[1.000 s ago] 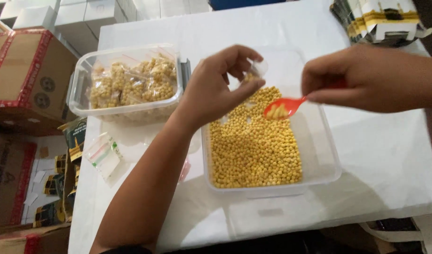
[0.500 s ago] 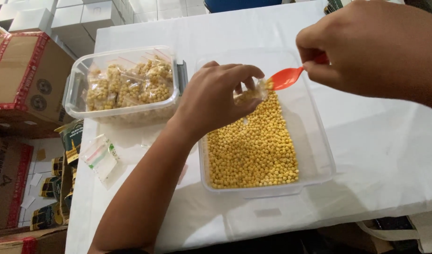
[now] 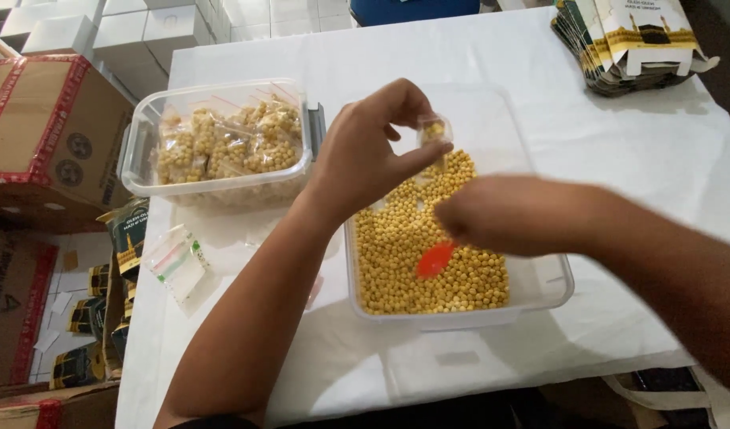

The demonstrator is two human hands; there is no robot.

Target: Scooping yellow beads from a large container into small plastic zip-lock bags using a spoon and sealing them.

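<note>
My left hand (image 3: 370, 151) pinches a small clear plastic bag (image 3: 435, 135) holding a few yellow beans, above a clear plastic tub (image 3: 551, 290) of loose yellow beans (image 3: 404, 246). My right hand (image 3: 508, 214) holds a red plastic spoon (image 3: 435, 259), whose bowl is down in the beans at the tub's near side. The spoon's handle is hidden under my fingers.
A second clear tub (image 3: 138, 147) at the left holds several filled small bags. Empty small bags (image 3: 174, 258) lie by the table's left edge. Flat printed cartons (image 3: 631, 40) are stacked at the far right. Cardboard boxes (image 3: 39, 127) stand on the floor at the left.
My right hand has come down from beside the small bag and lowered the red spoon into the beans. My left hand has stayed up, still pinching the bag.
</note>
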